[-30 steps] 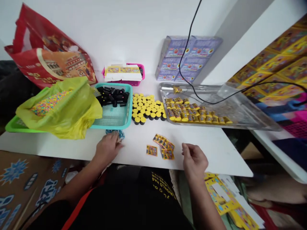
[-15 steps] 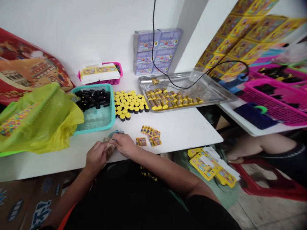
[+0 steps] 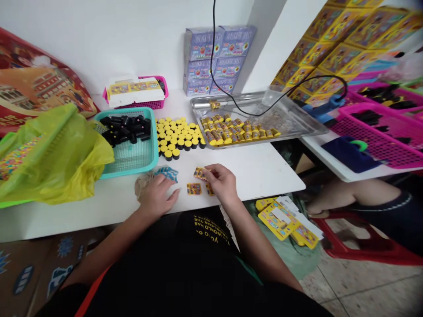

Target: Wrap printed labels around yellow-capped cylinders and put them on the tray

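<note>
In the head view my left hand [image 3: 156, 196] rests at the front of the table, thumb spread from the fingers. Its fingertips lie against a crumpled beige cloth [image 3: 142, 184] and a blue-striped piece [image 3: 168, 173] of thin material. My right hand [image 3: 223, 181] pinches a small printed yellow label [image 3: 199, 173] between thumb and fingers. Another printed label [image 3: 194, 189] lies flat between the hands. A further label [image 3: 209, 189] is partly covered by my right hand. Behind them stand black containers with yellow caps [image 3: 178, 136] in a tight group.
A turquoise basket [image 3: 132, 174] holds black pieces. The metal tray [image 3: 310, 125] carries yellow-wrapped cylinders. A yellow-green bag [image 3: 62, 163] lies left. Purple boxes [image 3: 211, 66] are stacked by the wall, with a black cable [image 3: 228, 99] hanging across. Another person's leg [image 3: 357, 196] is at right.
My hands were together over the crumpled material. Now my right hand has moved right and taken hold of a label, while the left has loosened and stayed by the cloth.
</note>
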The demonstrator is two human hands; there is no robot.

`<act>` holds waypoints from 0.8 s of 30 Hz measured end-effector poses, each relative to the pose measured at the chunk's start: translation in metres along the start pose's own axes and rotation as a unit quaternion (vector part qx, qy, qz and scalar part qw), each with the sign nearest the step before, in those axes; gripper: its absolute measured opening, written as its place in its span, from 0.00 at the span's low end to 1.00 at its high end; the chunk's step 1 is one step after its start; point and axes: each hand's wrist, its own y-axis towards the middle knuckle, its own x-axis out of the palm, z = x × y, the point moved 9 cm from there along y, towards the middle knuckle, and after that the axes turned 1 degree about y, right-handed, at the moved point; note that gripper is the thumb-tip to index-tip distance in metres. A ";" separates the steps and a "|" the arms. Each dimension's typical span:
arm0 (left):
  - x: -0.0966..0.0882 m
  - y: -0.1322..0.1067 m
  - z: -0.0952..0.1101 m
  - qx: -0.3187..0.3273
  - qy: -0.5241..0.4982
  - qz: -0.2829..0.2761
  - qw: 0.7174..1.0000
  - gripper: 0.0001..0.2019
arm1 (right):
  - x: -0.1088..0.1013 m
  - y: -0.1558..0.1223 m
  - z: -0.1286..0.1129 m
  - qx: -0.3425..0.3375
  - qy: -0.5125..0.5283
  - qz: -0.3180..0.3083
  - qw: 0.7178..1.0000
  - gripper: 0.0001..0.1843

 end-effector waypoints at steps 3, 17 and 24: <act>0.047 0.021 0.017 0.055 0.127 -0.085 0.987 0.08 | -0.006 -0.005 0.015 0.025 0.029 -0.005 0.999 0.17; 0.065 0.053 0.008 0.057 0.020 -0.084 0.995 0.07 | -0.011 -0.005 0.005 -0.033 -0.057 0.003 0.998 0.12; 0.057 0.044 0.009 0.007 -0.168 -0.049 0.985 0.05 | 0.027 -0.006 0.003 0.029 0.076 -0.111 0.990 0.14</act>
